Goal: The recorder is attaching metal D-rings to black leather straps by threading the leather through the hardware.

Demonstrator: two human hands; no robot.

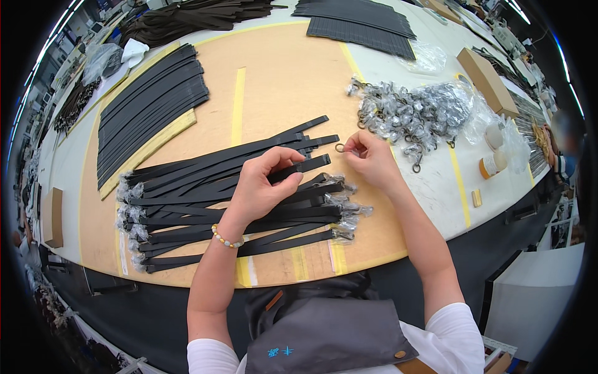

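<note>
My left hand [258, 187] pinches a black strap [316, 163] near its end, which sticks out to the right past my fingertips. In my right hand [374, 161], thumb and fingers close on a small brass-coloured metal ring [339, 148]; whether more hardware is attached to it is hidden by the fingers. The ring is just apart from the strap ends. Under my left hand lies a pile of black straps [205, 167], running left to right. Plastic-wrapped metal fittings [132, 215] hang at their left ends, and more wrapped fittings [341, 215] show at several right ends.
A heap of plastic-wrapped metal clasps [414, 115] lies right of my right hand. Black strap stacks lie at the left [152, 112] and far side [361, 31]. A cardboard box [487, 81] and an orange-labelled jar [493, 165] stand at the right. Another person [565, 149] is at the right edge.
</note>
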